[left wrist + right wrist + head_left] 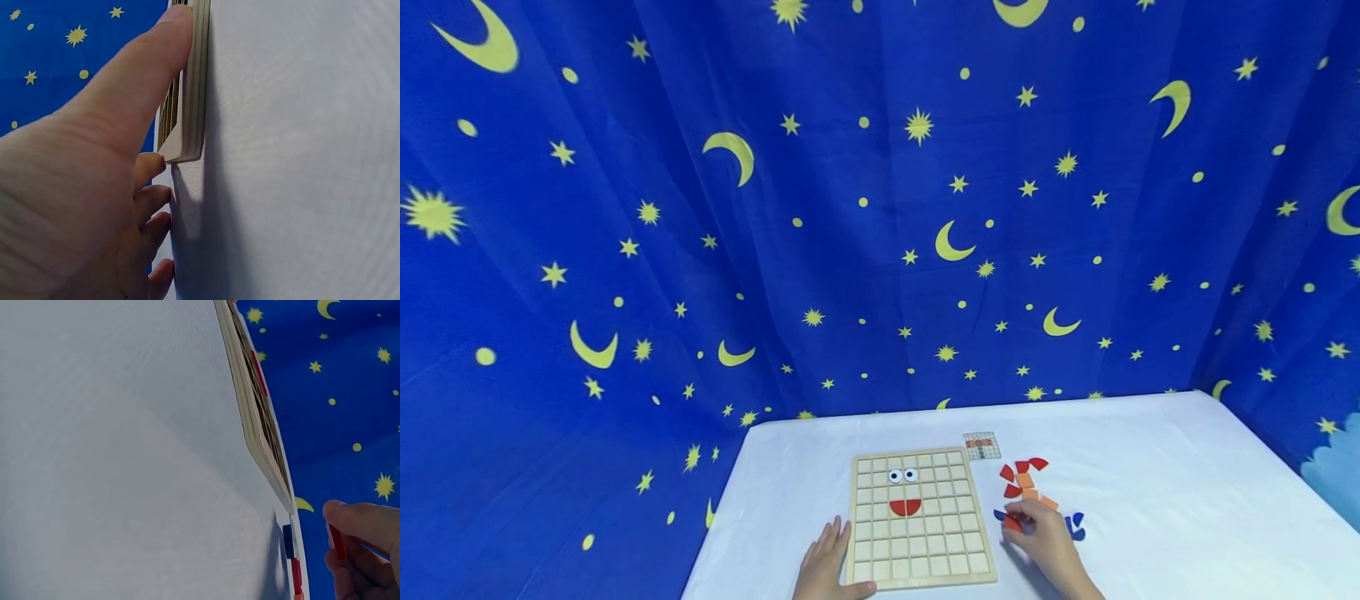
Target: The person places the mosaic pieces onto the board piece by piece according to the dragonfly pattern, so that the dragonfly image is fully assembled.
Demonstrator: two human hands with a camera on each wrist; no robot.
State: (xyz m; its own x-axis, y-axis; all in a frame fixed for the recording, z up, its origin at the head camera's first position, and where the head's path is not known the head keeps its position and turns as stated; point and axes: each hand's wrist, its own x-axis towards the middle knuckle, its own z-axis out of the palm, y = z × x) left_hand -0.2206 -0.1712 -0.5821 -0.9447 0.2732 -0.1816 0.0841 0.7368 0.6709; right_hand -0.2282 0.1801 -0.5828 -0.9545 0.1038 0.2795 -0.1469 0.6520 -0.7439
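A wooden grid board (881,550) lies on the white table. Two round eye pieces (903,476) and two red quarter-circle pieces (898,507), side by side like a mouth, sit in its cells. My left hand (825,560) is at the board's near left corner, fingers along the left side. In the left wrist view its thumb (156,50) lies over the frame. To the right of the board, my right hand (1047,537) pinches a red piece (337,542) between thumb and fingers, raised above the table in the right wrist view. A blue piece (999,515) lies by its fingertips.
Loose red pieces (1038,463), orange pieces (1025,481) and blue pieces (1078,533) lie around the right hand. A small printed card (982,445) with a grid pattern lies beyond the board's far right corner. Blue star-patterned cloth (880,275) hangs behind the table.
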